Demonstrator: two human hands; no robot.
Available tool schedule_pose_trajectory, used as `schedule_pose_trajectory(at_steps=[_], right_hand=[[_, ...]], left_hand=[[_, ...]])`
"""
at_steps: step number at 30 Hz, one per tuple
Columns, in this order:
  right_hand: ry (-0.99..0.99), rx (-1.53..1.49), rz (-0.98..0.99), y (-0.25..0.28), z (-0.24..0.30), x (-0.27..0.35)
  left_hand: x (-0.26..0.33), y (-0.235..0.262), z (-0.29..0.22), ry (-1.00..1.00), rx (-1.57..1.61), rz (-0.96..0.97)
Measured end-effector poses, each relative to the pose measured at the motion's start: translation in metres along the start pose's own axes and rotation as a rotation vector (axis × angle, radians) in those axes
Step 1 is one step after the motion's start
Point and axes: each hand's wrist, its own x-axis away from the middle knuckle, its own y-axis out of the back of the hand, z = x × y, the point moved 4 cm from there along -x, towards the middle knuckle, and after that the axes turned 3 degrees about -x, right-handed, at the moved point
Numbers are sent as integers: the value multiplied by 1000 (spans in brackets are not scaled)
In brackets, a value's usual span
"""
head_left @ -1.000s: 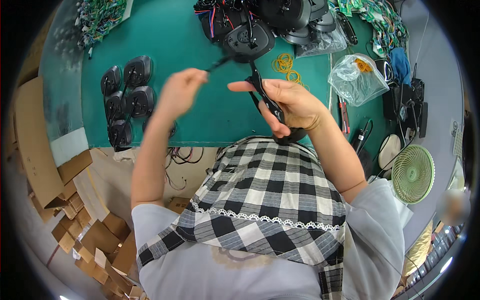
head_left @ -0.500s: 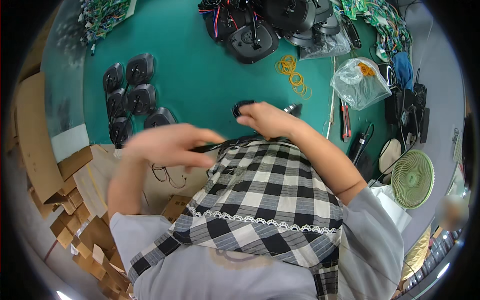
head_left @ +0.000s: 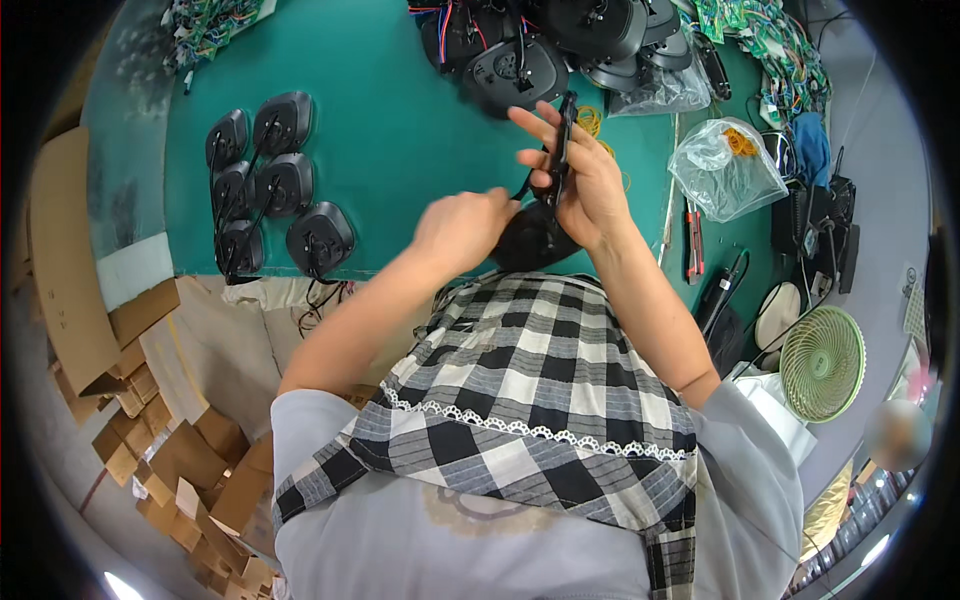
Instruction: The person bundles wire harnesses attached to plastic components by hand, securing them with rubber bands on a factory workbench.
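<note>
My right hand (head_left: 585, 180) holds a black oval plastic part (head_left: 530, 240) and its black cable (head_left: 562, 140), the cable running up between the fingers. My left hand (head_left: 462, 228) is closed on the same cable beside the part, just left of the right hand. Both hands hover over the near edge of the green table (head_left: 400, 130). Several finished black oval parts (head_left: 270, 185) lie in a group at the table's left.
A pile of black housings with coloured wires (head_left: 540, 40) sits at the far middle. A clear bag (head_left: 725, 165), yellow rubber bands (head_left: 592, 120), red-handled cutters (head_left: 692, 240) and a green fan (head_left: 822, 362) are right. Cardboard boxes (head_left: 150, 440) fill the lower left.
My hands came down close to my body, then rose again over the table edge. The black part and cable stayed in my grip, the hands now closer together.
</note>
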Motion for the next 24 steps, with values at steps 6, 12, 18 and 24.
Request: schedule_pose_trajectory(at_steps=[6,12,18,24], right_hand=[[-155,-240,404,-18,14,11],[557,1115,16,-30,-8,-7],[-806,449,593,21,-13,36],[-368,-161,411,23,-5,13]], left_hand=[[-7,26,36,106,-167,-107],[38,38,-44,-158,246,319],[29,159,79,104,732,208],[-11,25,95,120,232,-126]])
